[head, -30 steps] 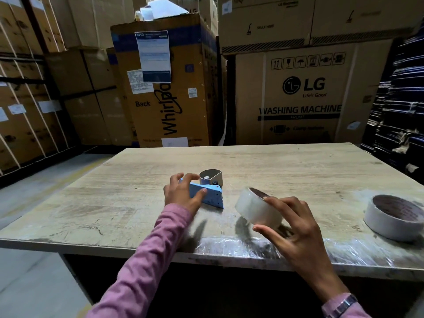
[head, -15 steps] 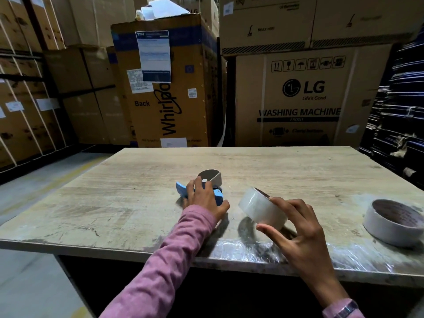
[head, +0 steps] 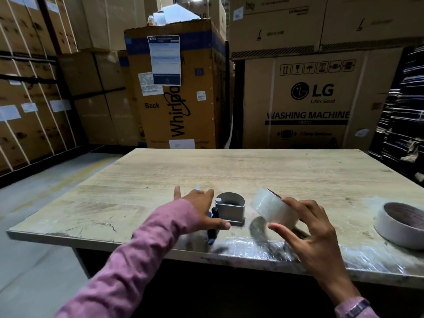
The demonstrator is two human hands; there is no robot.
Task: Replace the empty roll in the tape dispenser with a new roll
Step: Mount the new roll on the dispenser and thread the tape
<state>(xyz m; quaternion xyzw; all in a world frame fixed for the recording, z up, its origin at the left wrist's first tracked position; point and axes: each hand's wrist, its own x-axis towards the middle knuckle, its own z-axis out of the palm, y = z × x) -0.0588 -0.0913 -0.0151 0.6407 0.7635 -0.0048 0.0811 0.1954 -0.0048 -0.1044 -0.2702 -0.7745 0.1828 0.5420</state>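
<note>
Dispenser (head: 226,211) has turned since a half second ago: its grey curved roll holder now stands upright on the table (head: 275,171), open top facing up, where earlier the blue body lay flat under the left hand. Blue parts now show only as a sliver at the far side of the left hand and a dark blue strip running toward the near table edge, next to a black roller. Left hand (head: 199,211), blurred, lies spread over the blue frame just left of the grey holder, fingers straight and splayed, thumb reaching right along the holder's near base. Earlier its fingers were curled round the body; now it presses or rests rather than grips. Exact contact under the palm is hidden.

Right hand (head: 305,228) holds the new clear tape roll (head: 274,208) much as before, fingers curled over the roll's right rim and thumb under its near side. Roll is tilted, raised off the table, its shadow below it. It sits just right of the grey holder, near but apart from it, slightly closer to it than before.

White tape roll (head: 400,222) lies flat at the table's right edge, well apart from both hands, unmoved. Shiny plastic film (head: 252,245) covers the near edge. Stacked cardboard boxes (head: 307,99) behind.
</note>
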